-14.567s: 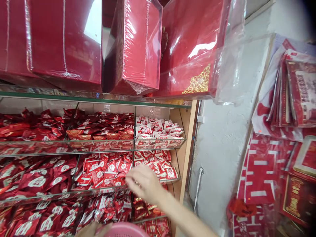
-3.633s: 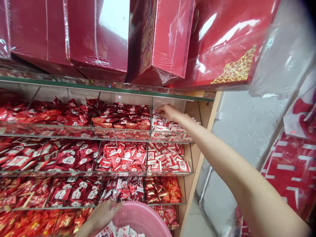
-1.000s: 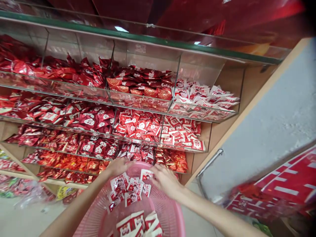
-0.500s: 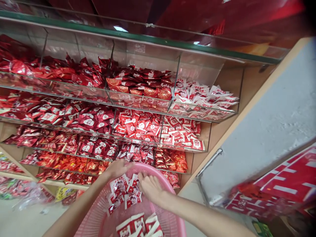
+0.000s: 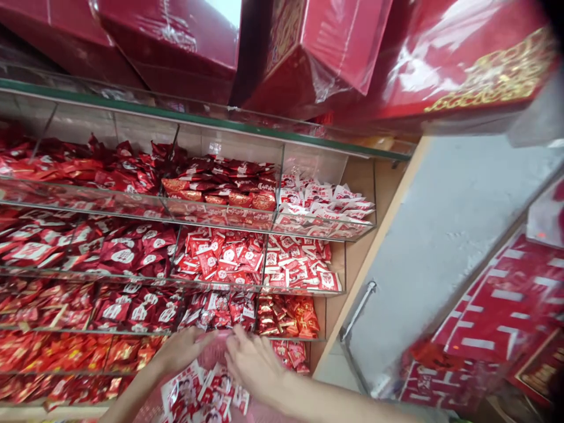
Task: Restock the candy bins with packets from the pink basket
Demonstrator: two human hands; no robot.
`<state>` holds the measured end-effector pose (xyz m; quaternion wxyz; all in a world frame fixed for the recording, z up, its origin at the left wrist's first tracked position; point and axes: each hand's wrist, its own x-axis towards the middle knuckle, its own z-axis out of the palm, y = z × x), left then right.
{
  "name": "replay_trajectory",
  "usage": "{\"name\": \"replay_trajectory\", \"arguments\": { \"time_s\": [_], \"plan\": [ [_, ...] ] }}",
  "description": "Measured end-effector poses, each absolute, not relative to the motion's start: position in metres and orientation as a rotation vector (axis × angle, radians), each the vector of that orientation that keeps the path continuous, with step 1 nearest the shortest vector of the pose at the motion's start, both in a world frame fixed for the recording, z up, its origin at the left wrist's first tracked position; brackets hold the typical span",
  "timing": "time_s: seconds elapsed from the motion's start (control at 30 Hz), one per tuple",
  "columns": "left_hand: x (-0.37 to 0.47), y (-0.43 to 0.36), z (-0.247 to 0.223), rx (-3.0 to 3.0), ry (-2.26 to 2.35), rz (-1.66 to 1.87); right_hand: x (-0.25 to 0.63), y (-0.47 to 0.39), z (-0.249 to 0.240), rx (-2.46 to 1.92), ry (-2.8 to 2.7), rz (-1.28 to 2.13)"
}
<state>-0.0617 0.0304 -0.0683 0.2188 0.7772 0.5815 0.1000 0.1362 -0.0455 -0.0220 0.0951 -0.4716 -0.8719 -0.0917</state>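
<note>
**Pink Basket at Shelf Front: Current State**

The pink basket is at the bottom of the head view, in front of the shelf unit. Its near side is cut off by the lower edge; my two hands cover much of the far rim. Quantity: one.

Contents: white-and-red packets, overlapping and blurred. I cannot give an exact count.

Left hand: fingers grasp the far rim, on its left. Right hand: fingers bent at the rim, on its right. Their tips are obscured; I cannot tell whether they grip a packet.

Shelf unit: sloped tiers with clear dividers, holding wrapped packets in red, maroon, orange and white. The white packets occupy the right-end compartment of the top tier. Lower tiers are partly hidden behind my hands and arms.

Above: one green-edged glass shelf and four visible red boxes, all cut off by the frame.

Right side: a pale wall, one thin pipe and red-and-white decorations, partly out of frame.
</note>
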Motion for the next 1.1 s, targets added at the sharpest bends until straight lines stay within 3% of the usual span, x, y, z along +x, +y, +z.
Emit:
{"name": "replay_trajectory", "arguments": {
  "time_s": [0.23,0.4,0.6,0.77,1.1],
  "plan": [
    [-0.064,0.035,-0.067,2.111,1.642,0.286,0.205,-0.018,0.175,-1.18,-2.017,-0.679],
    [-0.065,0.036,-0.065,2.09,1.663,0.289,0.247,0.039,0.256,-1.437,-1.912,-0.91],
    [-0.071,0.031,-0.063,2.031,1.672,0.344,0.279,0.106,0.291,-1.81,-2.063,-0.658],
    [-0.079,0.028,-0.068,1.976,1.641,0.378,0.298,0.125,0.302,-1.866,-2.049,-0.357],
    [-0.081,0.03,-0.072,1.961,1.624,0.39,0.318,0.131,0.307,-1.889,-2.152,-0.249]
  ]
}}
